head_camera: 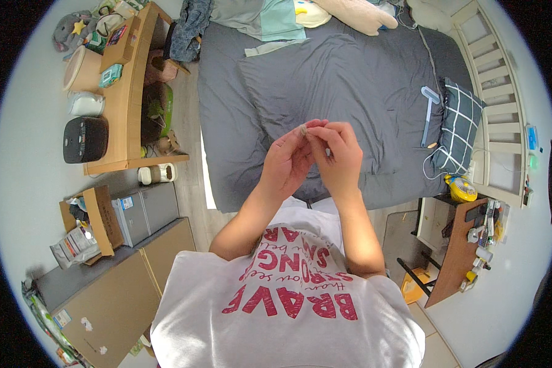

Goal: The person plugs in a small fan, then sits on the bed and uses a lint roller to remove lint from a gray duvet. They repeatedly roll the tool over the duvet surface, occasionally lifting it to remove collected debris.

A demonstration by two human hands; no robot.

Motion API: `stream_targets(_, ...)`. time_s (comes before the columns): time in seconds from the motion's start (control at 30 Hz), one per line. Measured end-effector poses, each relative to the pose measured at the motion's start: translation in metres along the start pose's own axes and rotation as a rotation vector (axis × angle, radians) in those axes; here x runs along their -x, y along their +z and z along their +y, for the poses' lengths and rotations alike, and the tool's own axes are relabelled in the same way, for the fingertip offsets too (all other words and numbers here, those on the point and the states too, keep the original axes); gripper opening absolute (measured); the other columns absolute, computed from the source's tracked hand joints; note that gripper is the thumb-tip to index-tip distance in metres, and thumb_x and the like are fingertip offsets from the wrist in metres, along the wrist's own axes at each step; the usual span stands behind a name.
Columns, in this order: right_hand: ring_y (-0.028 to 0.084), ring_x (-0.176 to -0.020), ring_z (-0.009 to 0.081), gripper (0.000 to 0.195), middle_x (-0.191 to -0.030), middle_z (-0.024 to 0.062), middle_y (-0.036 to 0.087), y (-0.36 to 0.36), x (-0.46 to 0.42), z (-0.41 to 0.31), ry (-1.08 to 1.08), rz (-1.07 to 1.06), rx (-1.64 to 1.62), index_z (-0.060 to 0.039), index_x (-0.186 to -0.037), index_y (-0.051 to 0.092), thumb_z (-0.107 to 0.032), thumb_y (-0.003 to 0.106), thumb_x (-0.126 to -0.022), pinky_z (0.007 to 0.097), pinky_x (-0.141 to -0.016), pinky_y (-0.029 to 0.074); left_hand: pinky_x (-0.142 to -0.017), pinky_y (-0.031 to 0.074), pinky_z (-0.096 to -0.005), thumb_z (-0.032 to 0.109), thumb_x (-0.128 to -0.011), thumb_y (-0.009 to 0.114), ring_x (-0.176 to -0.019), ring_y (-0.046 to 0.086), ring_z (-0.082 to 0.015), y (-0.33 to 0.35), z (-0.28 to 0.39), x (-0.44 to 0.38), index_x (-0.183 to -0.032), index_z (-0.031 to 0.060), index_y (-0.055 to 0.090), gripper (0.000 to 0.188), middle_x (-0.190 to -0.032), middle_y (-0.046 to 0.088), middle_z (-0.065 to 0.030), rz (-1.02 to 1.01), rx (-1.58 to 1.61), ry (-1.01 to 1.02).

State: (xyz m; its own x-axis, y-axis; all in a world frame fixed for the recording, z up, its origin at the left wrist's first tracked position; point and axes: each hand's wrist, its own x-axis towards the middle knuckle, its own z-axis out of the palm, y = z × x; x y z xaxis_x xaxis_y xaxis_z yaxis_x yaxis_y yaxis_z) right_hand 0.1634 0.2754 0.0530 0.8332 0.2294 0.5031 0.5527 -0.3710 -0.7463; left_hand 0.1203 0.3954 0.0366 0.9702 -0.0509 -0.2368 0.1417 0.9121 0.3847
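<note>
My left hand (285,163) and my right hand (338,158) meet above the near part of the bed. Between their fingertips is a small grey-beige tuft (303,130), perhaps fluff or hair; its exact kind is too small to tell. The left palm faces partly upward with the thumb by the tuft, and the right finger and thumb pinch at it. Dark grey bedding (372,83) lies wrinkled beneath both hands. On the bed to the right rests a blue-grey brush with a long handle (428,115), apart from the hands.
A checked pillow (460,124) lies by the white slatted headboard (501,96). Near the bed's right corner stands a yellow fan (461,188). At left are a wooden desk (124,101), a pet feeder bowl (158,174) and large cardboard boxes (115,294). A brown-topped side table (460,248) stands at right.
</note>
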Motion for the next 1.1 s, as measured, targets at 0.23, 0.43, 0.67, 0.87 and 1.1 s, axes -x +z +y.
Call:
stream_targets(0.23, 0.068, -0.082, 0.0239, 0.019, -0.090, 0.0057, 0.066, -0.003, 0.034, 0.019, -0.080, -0.043, 0.093, -0.0113, -0.100, 0.071, -0.007, 0.073, -0.082, 0.0333, -0.067, 0.056, -0.099, 0.052, -0.0342, 0.022, -0.107, 0.045, -0.112, 0.064, -0.0199, -0.022, -0.014, 0.016, -0.130, -0.0026, 0.057, 0.036, -0.125, 0.064, -0.0119, 0.045, -0.225, -0.089)
stream_targets(0.43, 0.065, -0.075, 0.0206, 0.027, -0.090, 0.0029, 0.064, -0.013, 0.056, 0.044, -0.235, -0.158, 0.165, -0.0082, -0.102, 0.069, -0.008, 0.069, -0.076, 0.0321, -0.061, 0.054, -0.095, 0.054, -0.0345, 0.020, -0.105, 0.048, -0.108, 0.066, -0.0203, -0.050, -0.019, 0.018, -0.123, -0.0017, 0.060, 0.031, -0.119, 0.067, -0.0116, 0.136, -0.461, -0.288)
stream_targets(0.67, 0.063, -0.075, 0.0210, 0.017, -0.090, 0.0026, 0.061, -0.010, 0.064, 0.103, -0.212, -0.143, 0.038, -0.0097, -0.090, 0.064, -0.012, 0.066, -0.073, 0.0330, -0.064, 0.052, -0.103, 0.048, -0.0436, 0.044, -0.106, 0.032, -0.113, 0.064, -0.0273, -0.068, -0.043, -0.023, -0.126, -0.0034, 0.058, 0.058, -0.123, 0.066, -0.0166, 0.176, -0.155, -0.455)
stream_targets(0.87, 0.057, -0.080, 0.0212, 0.012, -0.082, 0.0032, 0.056, -0.005, 0.079, 0.183, -0.132, -0.457, 0.322, -0.0109, -0.084, 0.061, -0.021, 0.063, -0.077, 0.0353, -0.068, 0.044, -0.081, 0.055, -0.0344, 0.045, -0.106, 0.037, -0.094, 0.067, -0.0167, -0.111, -0.109, -0.090, -0.109, -0.0018, 0.065, 0.054, -0.098, 0.069, -0.0079, 0.375, -0.382, -0.517)
stream_targets(1.1, 0.061, -0.094, 0.0301, 0.037, -0.100, 0.0123, 0.063, -0.017, 0.082, 0.270, 0.157, -0.822, 0.164, -0.0051, -0.109, 0.061, -0.028, 0.070, -0.081, 0.0416, -0.081, 0.049, -0.041, 0.029, -0.0275, 0.038, -0.103, 0.049, -0.047, 0.044, -0.0111, -0.214, -0.220, -0.132, -0.074, 0.0084, 0.057, 0.042, -0.062, 0.050, 0.0003, 0.606, -0.671, -0.307)
